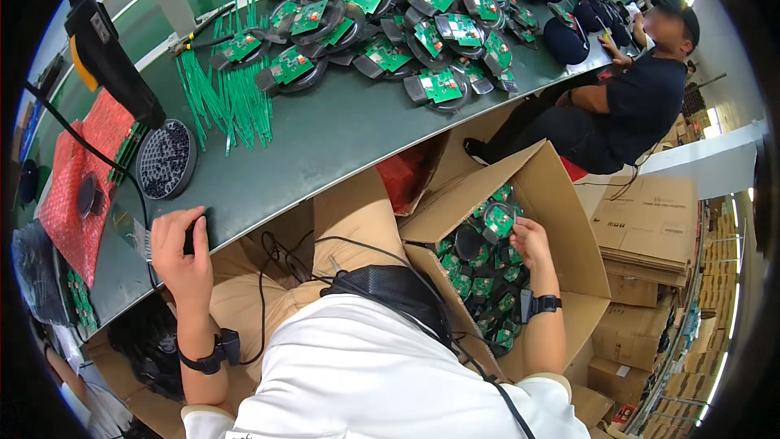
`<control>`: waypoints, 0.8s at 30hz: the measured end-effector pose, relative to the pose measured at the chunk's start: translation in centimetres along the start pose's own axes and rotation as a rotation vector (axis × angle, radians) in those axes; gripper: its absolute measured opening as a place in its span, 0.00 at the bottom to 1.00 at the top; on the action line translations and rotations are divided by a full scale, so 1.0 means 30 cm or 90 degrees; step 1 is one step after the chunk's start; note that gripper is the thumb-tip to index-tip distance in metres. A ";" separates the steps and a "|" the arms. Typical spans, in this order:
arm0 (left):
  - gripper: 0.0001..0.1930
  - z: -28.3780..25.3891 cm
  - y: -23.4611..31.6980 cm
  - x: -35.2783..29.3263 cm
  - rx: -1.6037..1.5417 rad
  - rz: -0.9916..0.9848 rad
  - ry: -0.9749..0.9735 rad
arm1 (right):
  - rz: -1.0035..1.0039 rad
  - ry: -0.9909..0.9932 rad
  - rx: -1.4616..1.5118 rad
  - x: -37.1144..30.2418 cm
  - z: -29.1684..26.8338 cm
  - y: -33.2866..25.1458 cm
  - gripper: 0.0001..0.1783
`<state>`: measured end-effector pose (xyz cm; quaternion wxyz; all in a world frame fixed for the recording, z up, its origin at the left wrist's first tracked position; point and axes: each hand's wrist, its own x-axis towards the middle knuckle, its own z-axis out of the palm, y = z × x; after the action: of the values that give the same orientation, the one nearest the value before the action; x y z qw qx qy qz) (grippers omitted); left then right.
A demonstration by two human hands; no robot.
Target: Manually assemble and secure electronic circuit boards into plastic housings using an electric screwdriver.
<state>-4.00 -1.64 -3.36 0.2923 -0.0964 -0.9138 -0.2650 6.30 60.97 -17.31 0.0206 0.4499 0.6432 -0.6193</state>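
At the bench's near edge my left hand (180, 254) is raised with its fingers apart and nothing in them. My right hand (532, 244) reaches over an open cardboard box (569, 256) on my right. Its fingers pinch the edge of a green circuit board in a round black housing (497, 219). Inside the box lie many like units (479, 284), heaped together. A round black dish of small dark screws (166, 159) stands on the bench beyond my left hand. Over it hangs a black and yellow power screwdriver (110, 57).
A large heap of board units (422, 24) covers the far bench. Left of it lie green strips (231, 106). Red bubble wrap (77, 195) lies at the left. A seated co-worker (621, 97) is at the right, near stacked flat cartons (646, 223). Black cables (276, 256) cross my lap.
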 end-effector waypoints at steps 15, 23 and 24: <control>0.07 -0.019 -0.016 -0.015 -0.040 -0.017 -0.031 | -0.001 -0.126 -0.224 0.045 -0.086 0.009 0.12; 0.06 -0.017 -0.019 -0.011 -0.044 -0.024 -0.072 | 0.276 -0.304 -0.754 -0.041 -0.374 0.357 0.20; 0.06 -0.018 -0.016 -0.007 -0.046 -0.012 -0.069 | 0.302 -0.352 -0.789 -0.039 -0.366 0.411 0.21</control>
<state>-3.73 -2.35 -3.32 0.2364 -0.1128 -0.9189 -0.2951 20.28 67.15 -23.67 0.5685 0.3100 0.7324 -0.2105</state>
